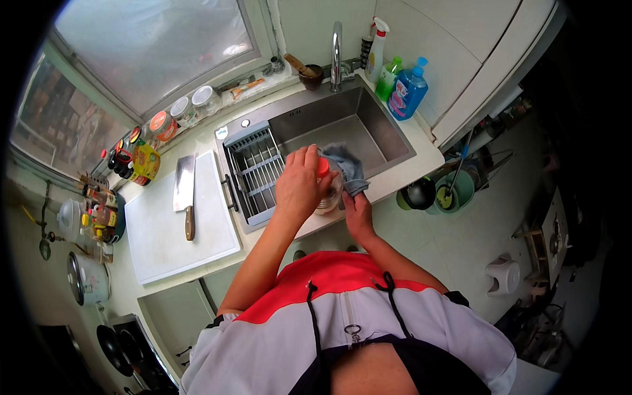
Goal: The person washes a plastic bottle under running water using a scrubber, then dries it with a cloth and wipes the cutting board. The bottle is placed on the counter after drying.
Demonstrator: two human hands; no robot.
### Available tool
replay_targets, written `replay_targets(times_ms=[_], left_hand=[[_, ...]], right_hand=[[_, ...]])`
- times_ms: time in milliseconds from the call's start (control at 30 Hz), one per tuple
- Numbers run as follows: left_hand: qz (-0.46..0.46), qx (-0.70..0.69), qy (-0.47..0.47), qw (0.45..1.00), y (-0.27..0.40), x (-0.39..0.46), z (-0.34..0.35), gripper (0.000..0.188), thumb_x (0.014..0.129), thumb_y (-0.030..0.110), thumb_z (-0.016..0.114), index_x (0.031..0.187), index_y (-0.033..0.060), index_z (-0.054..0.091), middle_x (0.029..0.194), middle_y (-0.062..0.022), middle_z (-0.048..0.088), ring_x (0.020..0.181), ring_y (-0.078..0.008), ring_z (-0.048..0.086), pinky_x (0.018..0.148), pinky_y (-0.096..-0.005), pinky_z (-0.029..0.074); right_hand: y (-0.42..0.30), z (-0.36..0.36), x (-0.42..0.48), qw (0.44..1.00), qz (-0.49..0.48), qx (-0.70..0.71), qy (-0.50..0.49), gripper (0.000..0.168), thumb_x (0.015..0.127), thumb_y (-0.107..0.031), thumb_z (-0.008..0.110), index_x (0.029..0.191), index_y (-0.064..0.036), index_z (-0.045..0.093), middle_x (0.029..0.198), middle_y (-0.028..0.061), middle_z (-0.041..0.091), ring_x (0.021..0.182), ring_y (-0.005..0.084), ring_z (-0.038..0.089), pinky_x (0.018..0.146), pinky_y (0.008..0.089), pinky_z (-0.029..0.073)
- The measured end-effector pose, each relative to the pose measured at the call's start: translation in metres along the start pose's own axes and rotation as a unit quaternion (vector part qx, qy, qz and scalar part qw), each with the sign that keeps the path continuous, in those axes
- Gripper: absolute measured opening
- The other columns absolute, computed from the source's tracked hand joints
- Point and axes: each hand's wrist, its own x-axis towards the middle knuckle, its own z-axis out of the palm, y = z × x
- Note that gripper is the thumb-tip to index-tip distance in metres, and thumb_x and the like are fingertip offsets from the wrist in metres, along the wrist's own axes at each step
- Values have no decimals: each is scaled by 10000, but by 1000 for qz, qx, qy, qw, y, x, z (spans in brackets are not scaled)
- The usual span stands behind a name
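Over the front edge of the sink, my left hand (300, 180) grips a transparent bottle or jar (330, 196) near its red cap (323, 167). My right hand (359, 217) holds a grey-blue cloth (348, 165) against the far right side of that container. Part of the cloth spreads over the sink side, and my fingers hide some of the container's upper part. Behind both hands is the stainless steel sink (328, 133), with a wire drying rack (256, 170) set across its left end.
Left of the sink, a cleaver (186, 190) lies on a white cutting board (148, 232). A chrome faucet (336, 57) rises behind the basin. At the right stand a spray bottle (376, 52), a green bottle (388, 79) and a blue detergent bottle (408, 94). Several jars (183, 111) line the windowsill.
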Motion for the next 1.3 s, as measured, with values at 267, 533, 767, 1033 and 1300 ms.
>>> replay_targets(times_ms=[267,533,767,1033,1300], left_hand=[[-50,-133,-92,985,-7,-1,-7,642,895,272,694,1430,50,419,1112,-205,644,1014,-403,620,869,-442,512],[-83,-43,-31,995,-14,4,-10,525,861,305,742,1311,123,541,1008,-161,670,871,-366,659,727,-429,527],[-175,-38,-34,983,-33,-13,-25,441,870,300,736,1202,63,570,1019,-178,662,892,-375,654,740,-442,523],[-247,-74,14,966,-52,-29,-38,383,883,273,730,1096,6,556,995,-214,667,870,-398,659,708,-434,525],[-191,-31,47,980,-75,-33,-36,446,897,275,711,1266,73,561,1004,-197,651,862,-380,658,716,-432,526]], right_hand=[[-50,-22,18,999,-2,19,-44,275,983,-170,568,1164,34,607,1084,260,637,959,420,614,864,427,491],[4,16,10,998,-59,-32,8,247,965,-182,583,1091,27,623,937,218,657,853,395,624,780,435,492],[-34,8,19,998,7,-4,-63,240,944,-165,603,1088,24,631,966,233,665,880,403,638,798,444,497],[12,59,16,989,-123,-80,-17,300,930,-134,600,1187,21,590,1124,265,623,1065,457,576,943,472,465],[6,63,32,990,-9,-91,-107,289,918,-156,609,1148,19,598,1144,267,613,1068,455,568,937,477,460]])
